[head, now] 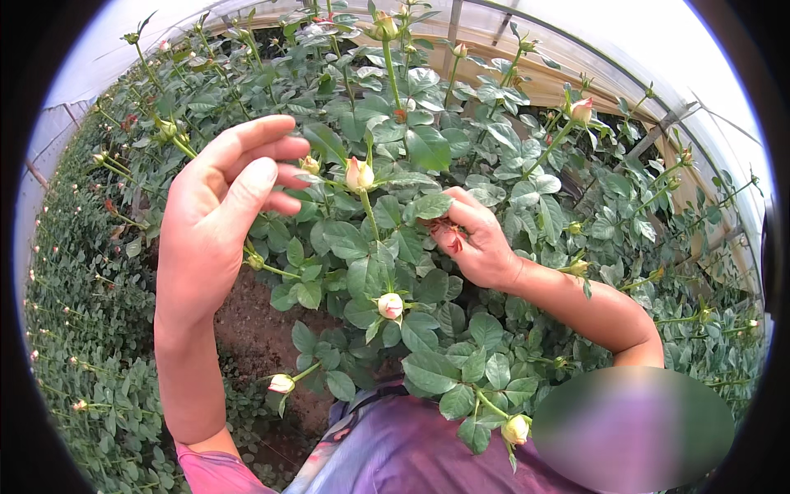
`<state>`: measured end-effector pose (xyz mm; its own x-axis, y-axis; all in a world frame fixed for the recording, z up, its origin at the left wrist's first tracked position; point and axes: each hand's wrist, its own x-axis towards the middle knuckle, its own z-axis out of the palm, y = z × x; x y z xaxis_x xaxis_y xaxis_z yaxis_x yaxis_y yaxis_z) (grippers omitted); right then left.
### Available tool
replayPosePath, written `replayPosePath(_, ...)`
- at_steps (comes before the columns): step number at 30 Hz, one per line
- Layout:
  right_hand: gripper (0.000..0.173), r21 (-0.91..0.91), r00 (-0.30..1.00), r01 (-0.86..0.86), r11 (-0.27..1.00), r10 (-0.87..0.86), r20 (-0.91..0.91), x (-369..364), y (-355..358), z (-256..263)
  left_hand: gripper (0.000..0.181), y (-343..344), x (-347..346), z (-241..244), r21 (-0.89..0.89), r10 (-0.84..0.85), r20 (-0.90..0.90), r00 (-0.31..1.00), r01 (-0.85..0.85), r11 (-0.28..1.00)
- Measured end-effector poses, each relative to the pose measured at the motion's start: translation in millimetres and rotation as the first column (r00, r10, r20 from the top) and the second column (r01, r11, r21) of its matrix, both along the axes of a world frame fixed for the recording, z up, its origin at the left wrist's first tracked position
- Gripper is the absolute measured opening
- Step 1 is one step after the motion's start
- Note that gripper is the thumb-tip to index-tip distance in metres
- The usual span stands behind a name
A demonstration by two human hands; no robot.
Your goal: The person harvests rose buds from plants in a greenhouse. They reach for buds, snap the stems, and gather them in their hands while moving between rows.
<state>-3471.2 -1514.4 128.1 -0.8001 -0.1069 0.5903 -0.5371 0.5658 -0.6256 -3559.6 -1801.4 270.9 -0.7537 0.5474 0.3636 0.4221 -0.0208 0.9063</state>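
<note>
My left hand (231, 185) is raised at the left of the rose plants, fingers curled loosely and apart, with nothing in it. Just right of its fingers stand a small bud (310, 164) and a pale pink-cream rosebud (360, 175) on an upright stem. My right hand (472, 238) is closed on small reddish young leaves (455, 239) in the foliage, its fingertips partly hidden by a green leaf (434, 206). Below, between the hands, is a white-pink rosebud (390, 305).
Rose bushes with buds surround me. A rosebud (282, 383) at lower left and another rosebud (515, 430) lean near my body. Bare soil (265, 327) shows below my left hand. Metal greenhouse frame (453, 31) and plastic sheeting (642, 43) stand behind.
</note>
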Motion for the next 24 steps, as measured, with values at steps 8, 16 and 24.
replayPosePath(8,0.045,-0.174,0.956,0.277,0.945,-0.252,0.15,-106.3,27.5,69.3,0.063,144.1,-110.9,12.4,-0.511,-0.115,-0.057,0.992,0.07,0.857)
replayPosePath(16,0.017,0.099,0.96,0.181,0.979,-0.197,0.199,-122.5,34.6,23.8,0.024,144.3,-117.6,-26.2,-0.494,-0.102,-0.017,0.995,0.081,0.866)
replayPosePath(24,0.011,-0.702,0.659,0.262,0.663,0.409,0.632,-104.8,25.5,17.8,0.022,107.9,-99.0,-28.2,-0.413,-0.337,0.137,0.932,0.363,0.836)
